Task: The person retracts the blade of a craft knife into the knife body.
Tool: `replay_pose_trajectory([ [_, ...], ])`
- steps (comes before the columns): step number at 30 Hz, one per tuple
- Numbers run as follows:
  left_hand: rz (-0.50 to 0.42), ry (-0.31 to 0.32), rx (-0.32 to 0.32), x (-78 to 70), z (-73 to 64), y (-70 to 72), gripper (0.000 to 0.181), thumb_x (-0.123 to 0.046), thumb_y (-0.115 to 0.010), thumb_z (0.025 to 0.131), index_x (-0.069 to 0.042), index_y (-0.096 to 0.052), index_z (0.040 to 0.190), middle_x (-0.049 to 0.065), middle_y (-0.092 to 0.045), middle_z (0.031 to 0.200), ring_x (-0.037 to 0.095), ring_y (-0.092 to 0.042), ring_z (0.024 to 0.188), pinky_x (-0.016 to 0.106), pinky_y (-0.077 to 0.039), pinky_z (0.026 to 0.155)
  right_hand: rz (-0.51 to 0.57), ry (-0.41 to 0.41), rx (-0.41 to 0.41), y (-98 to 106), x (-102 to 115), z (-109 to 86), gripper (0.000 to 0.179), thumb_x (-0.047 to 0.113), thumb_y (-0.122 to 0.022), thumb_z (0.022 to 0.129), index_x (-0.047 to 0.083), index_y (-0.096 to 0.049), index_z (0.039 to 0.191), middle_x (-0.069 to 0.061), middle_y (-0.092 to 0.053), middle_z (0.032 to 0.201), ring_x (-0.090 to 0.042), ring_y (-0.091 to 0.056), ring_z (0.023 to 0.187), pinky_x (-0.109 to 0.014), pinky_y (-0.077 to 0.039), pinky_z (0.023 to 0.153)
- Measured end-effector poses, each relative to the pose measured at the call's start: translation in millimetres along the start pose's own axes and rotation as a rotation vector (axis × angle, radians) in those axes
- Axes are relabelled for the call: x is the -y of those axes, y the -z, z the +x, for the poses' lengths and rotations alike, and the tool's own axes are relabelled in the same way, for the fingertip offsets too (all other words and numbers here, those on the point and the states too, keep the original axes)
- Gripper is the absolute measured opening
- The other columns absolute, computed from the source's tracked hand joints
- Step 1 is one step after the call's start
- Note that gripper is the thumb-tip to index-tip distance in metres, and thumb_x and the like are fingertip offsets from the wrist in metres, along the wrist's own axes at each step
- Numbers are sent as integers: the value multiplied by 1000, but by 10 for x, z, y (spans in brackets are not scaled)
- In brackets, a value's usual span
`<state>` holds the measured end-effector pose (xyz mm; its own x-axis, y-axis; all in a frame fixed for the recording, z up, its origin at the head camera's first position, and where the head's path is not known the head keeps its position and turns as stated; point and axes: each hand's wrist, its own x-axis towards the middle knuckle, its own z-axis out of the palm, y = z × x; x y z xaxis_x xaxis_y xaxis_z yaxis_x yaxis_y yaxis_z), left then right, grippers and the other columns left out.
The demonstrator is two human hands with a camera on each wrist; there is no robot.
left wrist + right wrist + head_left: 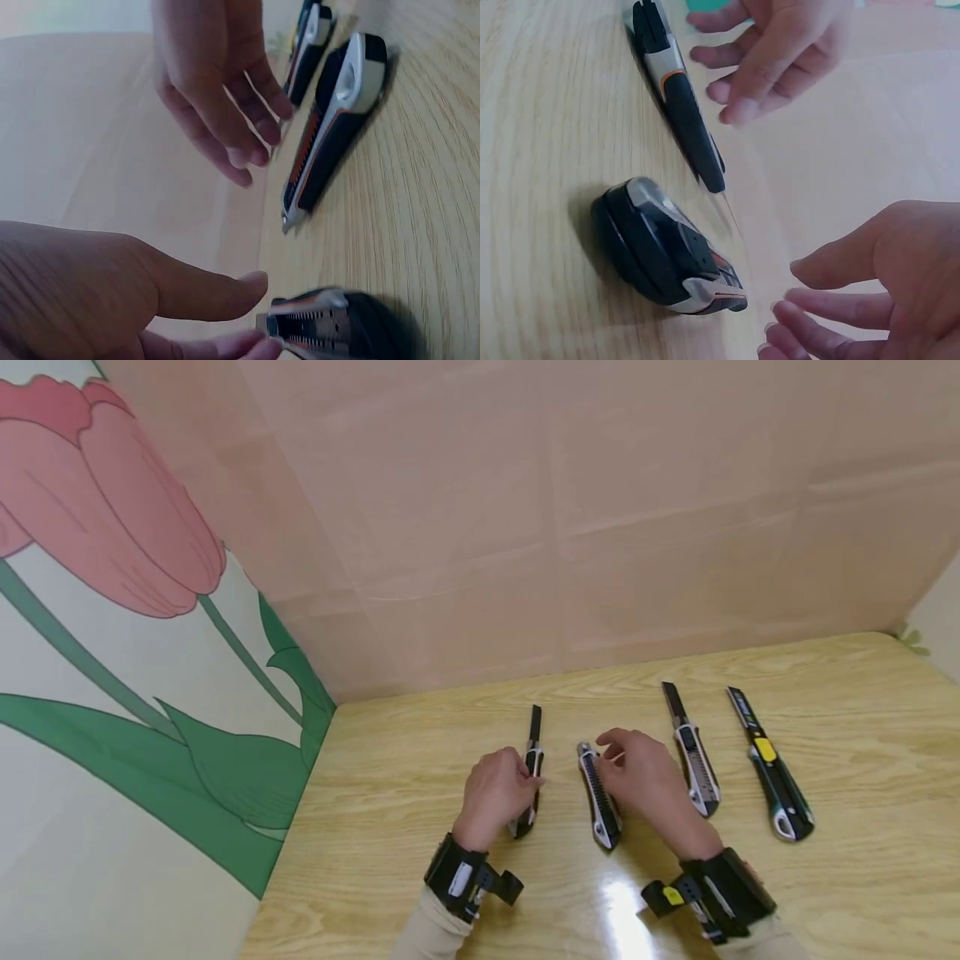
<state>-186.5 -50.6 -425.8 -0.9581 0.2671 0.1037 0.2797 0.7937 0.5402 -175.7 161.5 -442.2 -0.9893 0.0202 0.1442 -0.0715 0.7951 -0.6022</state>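
Observation:
On the wooden table, a black and white utility knife with its dark blade out lies by my left hand. The fingers of that hand hang loosely above it, and the right wrist view shows a gap between this knife and the hand. Right of it lies a second utility knife, with no long blade showing. My right hand hovers beside that knife's upper end, fingers bent loosely and holding nothing. The left wrist view shows the second knife apart from the right hand.
Farther right lie a grey and black utility knife with its blade out and a larger black one with a yellow slider. Pinkish-brown sheeting hangs behind the table. A tulip-patterned wall stands at left.

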Motion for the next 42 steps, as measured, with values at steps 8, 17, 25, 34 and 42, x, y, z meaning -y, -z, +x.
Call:
replay_pose_trajectory([
  [8,52,100,92,58,13,-35,39,-35,-75,82,-9,-47,74,2,-44,66,18,-45,54,26,-33,42,29,14,-4,-38,30,-2,29,18,-63,91,6,-63,118,-10,-66,99,-26,-63,87,-39,-55,65],
  [17,36,112,116,74,34,-106,37,-35,-77,79,-11,-53,64,-1,-49,60,15,-47,49,26,-35,38,72,82,-5,-60,38,-9,25,15,-64,90,8,-65,114,-7,-66,95,-24,-63,85,-38,-55,63],
  [25,30,111,112,76,47,-143,35,-30,-76,78,-13,-53,58,-3,-48,54,13,-47,44,25,-33,35,47,98,9,-103,49,-2,22,13,-64,90,7,-66,111,-6,-67,93,-22,-63,83,-39,-54,66],
  [34,35,145,133,79,58,-136,31,-29,-73,77,-14,-55,55,-2,-51,52,14,-47,41,25,-34,33,44,104,-7,-111,88,-19,21,13,-64,90,6,-67,110,-6,-68,93,-21,-63,82,-39,-55,68],
  [42,0,129,99,13,50,-131,32,-33,-75,76,-16,-56,57,-5,-49,51,13,-46,41,25,-32,33,49,136,-31,-119,95,-17,22,13,-65,90,7,-67,111,-5,-68,92,-20,-62,81,-38,-54,66],
])
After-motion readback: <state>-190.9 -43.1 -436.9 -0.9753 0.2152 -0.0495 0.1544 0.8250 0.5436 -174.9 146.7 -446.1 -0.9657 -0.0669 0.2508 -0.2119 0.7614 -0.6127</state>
